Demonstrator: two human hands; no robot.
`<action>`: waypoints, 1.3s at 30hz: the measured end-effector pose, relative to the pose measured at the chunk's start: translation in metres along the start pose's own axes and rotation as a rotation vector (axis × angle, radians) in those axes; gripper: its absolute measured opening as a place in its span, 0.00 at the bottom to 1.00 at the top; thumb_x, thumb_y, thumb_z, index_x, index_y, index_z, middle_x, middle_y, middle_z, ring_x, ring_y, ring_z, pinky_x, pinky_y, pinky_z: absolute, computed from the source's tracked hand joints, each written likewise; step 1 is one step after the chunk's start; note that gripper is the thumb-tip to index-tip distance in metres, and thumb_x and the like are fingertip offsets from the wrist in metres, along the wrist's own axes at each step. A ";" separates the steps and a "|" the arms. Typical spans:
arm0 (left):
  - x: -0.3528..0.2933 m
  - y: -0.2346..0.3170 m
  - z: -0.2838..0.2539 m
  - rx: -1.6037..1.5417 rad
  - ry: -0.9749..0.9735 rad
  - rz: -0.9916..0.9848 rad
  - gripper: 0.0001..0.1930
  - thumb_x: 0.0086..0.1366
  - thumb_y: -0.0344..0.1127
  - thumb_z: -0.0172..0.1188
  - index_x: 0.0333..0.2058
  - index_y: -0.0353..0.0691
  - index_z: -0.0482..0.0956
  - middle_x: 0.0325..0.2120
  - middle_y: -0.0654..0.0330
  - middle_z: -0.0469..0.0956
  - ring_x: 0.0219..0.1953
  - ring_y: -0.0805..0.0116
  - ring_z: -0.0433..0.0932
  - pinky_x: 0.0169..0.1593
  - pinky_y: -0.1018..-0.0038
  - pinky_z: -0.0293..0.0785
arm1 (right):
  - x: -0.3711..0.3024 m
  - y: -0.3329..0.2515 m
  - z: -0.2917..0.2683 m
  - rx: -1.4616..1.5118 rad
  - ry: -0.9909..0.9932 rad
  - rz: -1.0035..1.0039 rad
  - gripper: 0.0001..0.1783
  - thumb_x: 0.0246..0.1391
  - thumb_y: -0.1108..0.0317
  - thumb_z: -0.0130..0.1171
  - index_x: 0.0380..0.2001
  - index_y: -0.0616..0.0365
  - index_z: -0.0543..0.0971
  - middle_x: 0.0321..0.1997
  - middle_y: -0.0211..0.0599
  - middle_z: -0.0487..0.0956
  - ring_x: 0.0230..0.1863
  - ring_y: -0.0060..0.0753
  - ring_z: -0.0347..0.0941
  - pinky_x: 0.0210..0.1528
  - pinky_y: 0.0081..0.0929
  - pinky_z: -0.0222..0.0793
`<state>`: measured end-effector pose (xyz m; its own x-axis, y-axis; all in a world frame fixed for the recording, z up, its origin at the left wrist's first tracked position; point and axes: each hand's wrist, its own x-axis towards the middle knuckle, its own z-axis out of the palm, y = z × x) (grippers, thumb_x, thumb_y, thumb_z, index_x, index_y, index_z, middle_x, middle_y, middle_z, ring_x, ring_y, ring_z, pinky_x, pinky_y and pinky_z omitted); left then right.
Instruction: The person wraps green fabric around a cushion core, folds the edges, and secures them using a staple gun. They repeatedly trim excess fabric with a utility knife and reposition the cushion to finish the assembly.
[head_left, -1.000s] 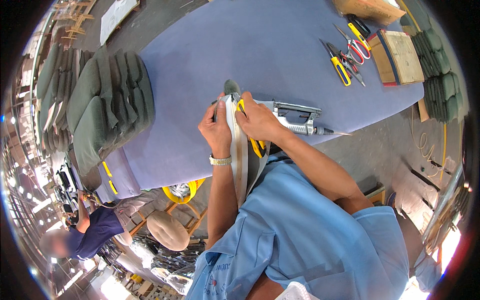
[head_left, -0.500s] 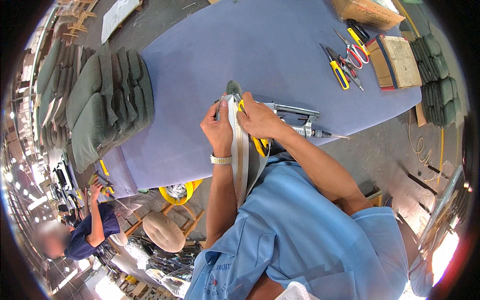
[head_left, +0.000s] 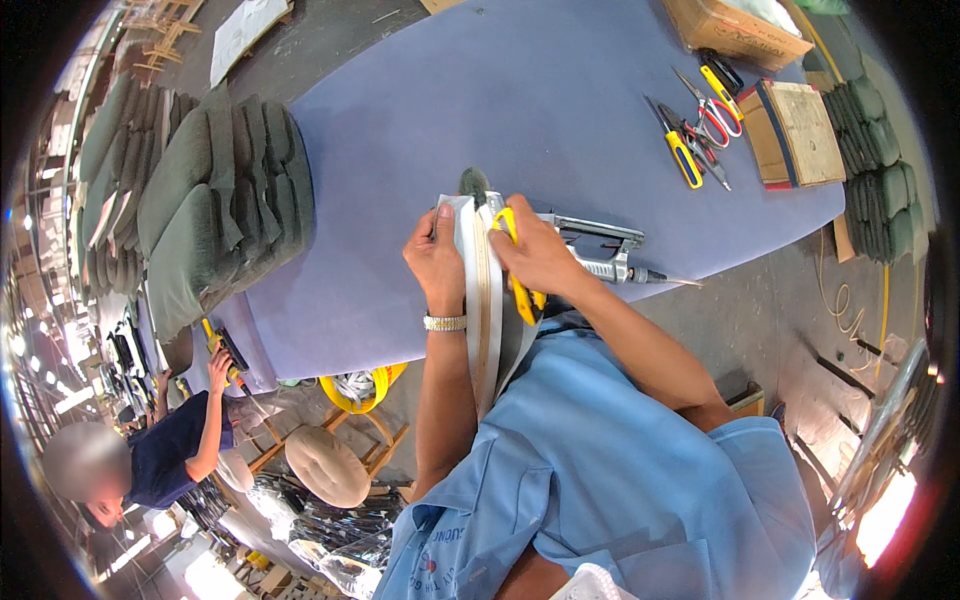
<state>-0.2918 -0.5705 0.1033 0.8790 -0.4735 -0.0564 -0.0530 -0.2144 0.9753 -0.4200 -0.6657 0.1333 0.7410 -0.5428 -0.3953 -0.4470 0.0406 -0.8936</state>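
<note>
My left hand (head_left: 437,262), a watch on its wrist, is closed on a long narrow upholstered piece (head_left: 486,300). The piece has white strips on both sides, a beige strip down its middle and a dark green end (head_left: 473,183) pointing away from me. My right hand (head_left: 536,245) grips yellow-handled pliers (head_left: 524,300) at the piece's right side, near that end. Fingers partly hide the tool's metal jaws, so I cannot tell whether they touch the piece. Just right of this hand, a silver staple gun (head_left: 600,255) lies on the blue-grey covered table (head_left: 400,130).
Dark green cushions (head_left: 225,190) stand stacked at the left. Scissors (head_left: 715,120), yellow-handled screwdrivers (head_left: 683,160) and cardboard boxes (head_left: 800,130) lie at the far right. A yellow bucket (head_left: 395,375) and round cushioned stool (head_left: 327,465) sit below the table. A co-worker (head_left: 170,450) holds a tool at left.
The yellow-handled pliers have drawn slightly back and right with my right hand. My left hand keeps its hold. The co-worker's tool has turned and shifted right.
</note>
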 end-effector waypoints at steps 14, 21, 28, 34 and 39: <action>0.002 0.013 -0.007 -0.008 0.100 0.190 0.13 0.75 0.33 0.56 0.50 0.32 0.84 0.42 0.59 0.85 0.40 0.76 0.80 0.46 0.77 0.76 | 0.015 0.086 -0.111 -0.640 0.404 -0.049 0.34 0.62 0.57 0.59 0.69 0.54 0.66 0.61 0.52 0.77 0.59 0.55 0.77 0.60 0.47 0.72; -0.013 0.002 -0.036 0.091 0.076 0.046 0.24 0.71 0.29 0.59 0.64 0.40 0.72 0.38 0.56 0.87 0.33 0.74 0.79 0.41 0.73 0.78 | 0.006 -0.006 -0.055 -0.344 0.241 -0.488 0.27 0.62 0.63 0.62 0.64 0.54 0.74 0.71 0.48 0.71 0.69 0.51 0.68 0.69 0.43 0.63; -0.080 -0.036 -0.143 0.120 -0.033 -0.213 0.12 0.71 0.35 0.60 0.47 0.37 0.85 0.36 0.58 0.88 0.32 0.73 0.84 0.40 0.74 0.81 | 0.046 0.006 0.015 -0.551 0.076 -0.761 0.25 0.62 0.60 0.63 0.60 0.56 0.77 0.79 0.56 0.55 0.77 0.59 0.55 0.75 0.46 0.53; -0.222 -0.157 -0.212 0.069 0.307 -0.847 0.10 0.68 0.34 0.62 0.33 0.36 0.88 0.25 0.59 0.86 0.24 0.71 0.86 0.29 0.77 0.82 | 0.056 0.013 0.002 -0.553 0.079 -0.775 0.18 0.63 0.65 0.61 0.54 0.59 0.79 0.76 0.56 0.60 0.75 0.57 0.58 0.72 0.46 0.56; -0.230 -0.227 -0.332 -0.446 0.897 -0.698 0.18 0.70 0.40 0.61 0.48 0.29 0.83 0.28 0.50 0.85 0.26 0.63 0.86 0.27 0.70 0.85 | 0.045 0.007 0.000 -0.565 0.079 -0.744 0.18 0.63 0.66 0.60 0.55 0.59 0.79 0.76 0.54 0.61 0.75 0.55 0.58 0.73 0.45 0.55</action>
<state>-0.3245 -0.1297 -0.0341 0.6778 0.4219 -0.6022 0.5738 0.2087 0.7920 -0.3899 -0.6900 0.1089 0.9074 -0.3219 0.2702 -0.0644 -0.7418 -0.6675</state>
